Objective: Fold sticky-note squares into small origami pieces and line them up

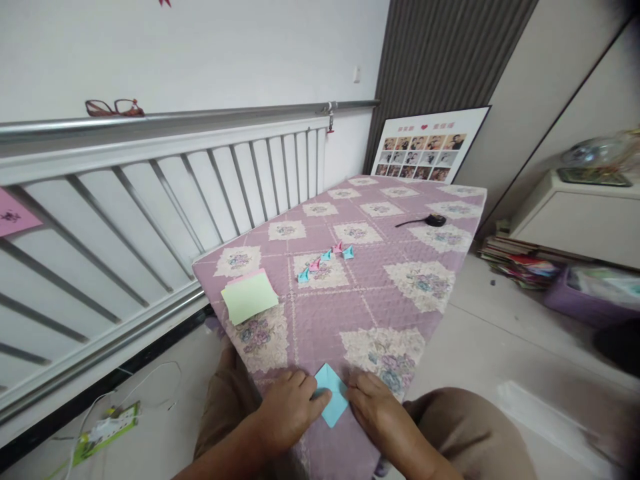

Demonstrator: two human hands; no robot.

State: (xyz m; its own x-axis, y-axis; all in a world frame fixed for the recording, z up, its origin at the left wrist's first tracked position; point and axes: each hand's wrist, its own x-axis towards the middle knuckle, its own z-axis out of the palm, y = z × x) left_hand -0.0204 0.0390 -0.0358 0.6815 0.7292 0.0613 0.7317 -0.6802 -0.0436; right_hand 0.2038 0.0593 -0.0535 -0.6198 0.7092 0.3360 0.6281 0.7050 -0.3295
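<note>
A light blue sheet of origami paper [332, 399] lies near the close edge of the table, turned like a diamond, with a crease near its top corner. My left hand [290, 408] grips its left side, fingers curled and thumb resting on the paper. At the right corner, my right hand [371, 401] has its fingers pressed together on the edge. Farther up the cloth, several small folded paper shapes stand in a slanting row, among them a blue one [303, 275] and a pink one [315, 265]. Left of them lies a stack of pale green and pink paper sheets [250, 298].
A purple floral tablecloth [373, 303] covers the table. A black object with a thin tail [435, 220] lies toward the far right. A white radiator [240, 190] runs along the left side, with glasses [115, 108] on the rail above. A photo board [425, 147] leans behind.
</note>
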